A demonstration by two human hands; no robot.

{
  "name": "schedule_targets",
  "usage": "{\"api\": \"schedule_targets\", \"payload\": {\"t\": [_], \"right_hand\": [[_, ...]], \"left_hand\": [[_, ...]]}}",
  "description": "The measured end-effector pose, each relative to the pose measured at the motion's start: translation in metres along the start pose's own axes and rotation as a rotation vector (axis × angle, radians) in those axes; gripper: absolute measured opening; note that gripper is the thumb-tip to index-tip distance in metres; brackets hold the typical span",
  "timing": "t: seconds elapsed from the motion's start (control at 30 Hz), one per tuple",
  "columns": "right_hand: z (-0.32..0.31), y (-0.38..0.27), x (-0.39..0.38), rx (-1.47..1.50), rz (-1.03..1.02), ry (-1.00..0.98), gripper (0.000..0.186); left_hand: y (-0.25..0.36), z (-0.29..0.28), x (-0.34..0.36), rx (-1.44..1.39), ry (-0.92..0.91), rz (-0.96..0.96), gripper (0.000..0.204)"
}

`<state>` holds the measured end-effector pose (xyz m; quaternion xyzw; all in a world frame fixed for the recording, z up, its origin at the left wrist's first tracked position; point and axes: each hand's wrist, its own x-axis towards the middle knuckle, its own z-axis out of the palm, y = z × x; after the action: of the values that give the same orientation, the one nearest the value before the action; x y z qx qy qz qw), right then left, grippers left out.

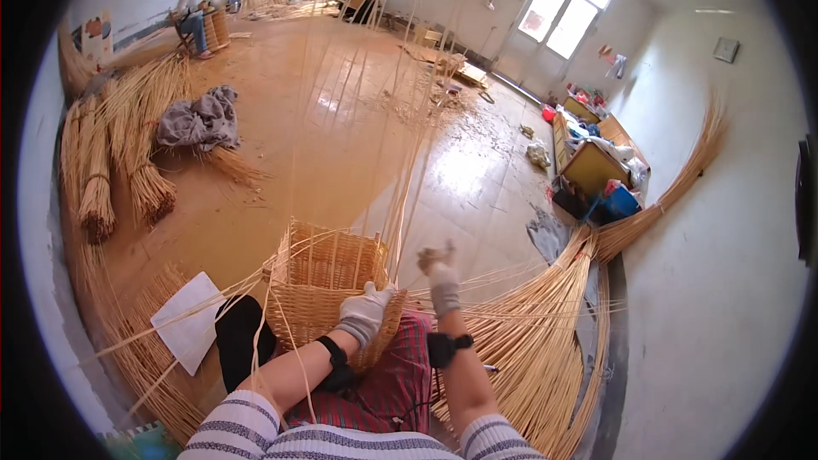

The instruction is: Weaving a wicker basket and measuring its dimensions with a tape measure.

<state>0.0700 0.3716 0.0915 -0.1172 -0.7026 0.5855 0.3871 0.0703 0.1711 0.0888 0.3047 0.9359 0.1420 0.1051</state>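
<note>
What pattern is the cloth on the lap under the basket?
Red plaid cloth, seen in the head view beneath the wicker basket.

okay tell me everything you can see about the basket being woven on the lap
The wicker basket is unfinished, boxy and pale straw-coloured, woven from thin canes. It sits tilted on the person's lap, open mouth facing away. Long loose stakes rise from its rim and trail sideways. The gloved left hand rests on its near edge; the gloved right hand pinches strands beside it.
</note>
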Motion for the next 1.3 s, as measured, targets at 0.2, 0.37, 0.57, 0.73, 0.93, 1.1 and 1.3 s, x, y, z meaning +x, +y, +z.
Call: {"api": "schedule_targets", "payload": {"t": [0.2,0.37,0.57,0.73,0.93,1.1,1.3], "right_hand": [[-0.053,-0.017,-0.05,0.127,0.33,0.129,0.03],[-0.038,-0.07,-0.073,-0.012,0.177,0.042,0.034],[0.047,-0.1,-0.136,-0.185,-0.113,-0.433,0.06],[0.026,-0.078,-0.076,-0.551,0.01,-0.301,0.082],[0.013,-0.05,-0.062,-0.93,0.168,-0.361,0.079],[0.03,-0.018,-0.075,-1.08,-0.156,-0.029,0.037],[0.036,-0.006,-0.067,-1.151,-0.07,-0.069,0.015]], "left_hand": [[-0.027,0.022,-0.005,-0.161,0.2,0.254,0.059],[-0.032,0.008,-0.022,-0.145,0.152,0.285,0.064],[-0.025,0.017,-0.024,-0.146,0.322,0.392,0.058],[-0.035,0.037,-0.026,-1.699,0.153,0.084,0.035],[-0.051,0.003,-0.007,-1.368,0.372,0.02,0.034],[0.02,-0.036,0.068,-0.759,0.377,0.229,0.042],[-0.037,-0.013,0.003,-0.802,0.331,0.568,0.041]]}}
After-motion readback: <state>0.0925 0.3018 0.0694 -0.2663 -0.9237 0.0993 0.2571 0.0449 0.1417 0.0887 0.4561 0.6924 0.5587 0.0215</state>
